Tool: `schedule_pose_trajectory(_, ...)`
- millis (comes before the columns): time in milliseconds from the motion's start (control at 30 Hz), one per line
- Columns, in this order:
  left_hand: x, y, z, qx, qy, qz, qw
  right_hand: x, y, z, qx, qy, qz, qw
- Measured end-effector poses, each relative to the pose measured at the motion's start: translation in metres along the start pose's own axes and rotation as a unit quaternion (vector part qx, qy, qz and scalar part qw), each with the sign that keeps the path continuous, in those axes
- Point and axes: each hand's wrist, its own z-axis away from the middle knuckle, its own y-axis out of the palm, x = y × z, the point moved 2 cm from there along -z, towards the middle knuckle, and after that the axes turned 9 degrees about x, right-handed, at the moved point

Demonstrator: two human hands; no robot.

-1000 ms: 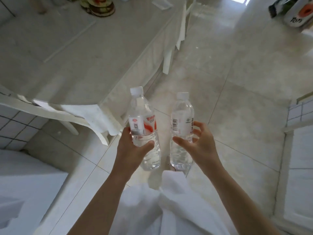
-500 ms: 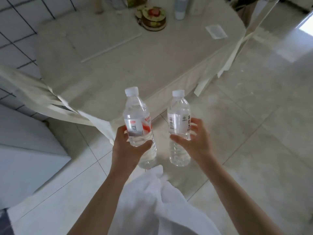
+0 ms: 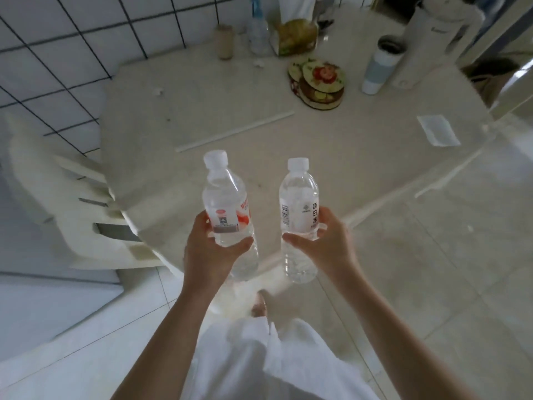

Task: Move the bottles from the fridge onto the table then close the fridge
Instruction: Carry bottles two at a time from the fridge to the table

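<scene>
My left hand [image 3: 209, 254] grips a clear water bottle with a red and white label [image 3: 223, 203] around its middle. A second clear water bottle with a white label [image 3: 298, 203] is held upright in my right hand [image 3: 326, 246]. Both bottles have white caps and hang in the air over the near edge of the cream table [image 3: 259, 145], which fills the upper middle of the view. The fridge is out of view.
On the table's far side stand a stack of flowered round mats [image 3: 318, 82], a white tumbler [image 3: 379, 67], a white jug [image 3: 427, 39], a box [image 3: 294, 37] and small bottles. A white chair [image 3: 72, 197] sits left of the table. Tiled wall at upper left.
The table has come closer and fills more of the view. Both hands carry the bottles forward and now hold them over the table's near edge.
</scene>
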Motion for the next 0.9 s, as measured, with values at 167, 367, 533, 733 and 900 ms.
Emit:
schedule_pose_trajectory(167, -0.014, -0.016, -0.055, -0.047, 0.005, -0.02, 0.999, 0.039, 0.012, -0.065, 0.038, -0.027, 0.04, 0.998)
schedule_pose_trajectory(367, -0.032, -0.025, -0.113, -0.122, -0.015, -0.029, 0.992, 0.077, 0.025, -0.138, 0.092, -0.071, 0.056, 0.992)
schedule_pose_trajectory(533, -0.047, -0.025, -0.159, -0.169, -0.04, -0.037, 0.984, 0.1, 0.036, -0.2, 0.126, -0.112, 0.091, 0.981)
schedule_pose_trajectory(733, -0.054, -0.018, -0.214, -0.209, -0.047, -0.009, 0.977, 0.112, 0.056, -0.268, 0.177, -0.139, 0.069, 0.972)
schedule_pose_trajectory(900, -0.048, -0.016, -0.25, -0.23, -0.046, 0.02, 0.972, 0.113, 0.08, -0.313, 0.193, -0.166, 0.078, 0.964)
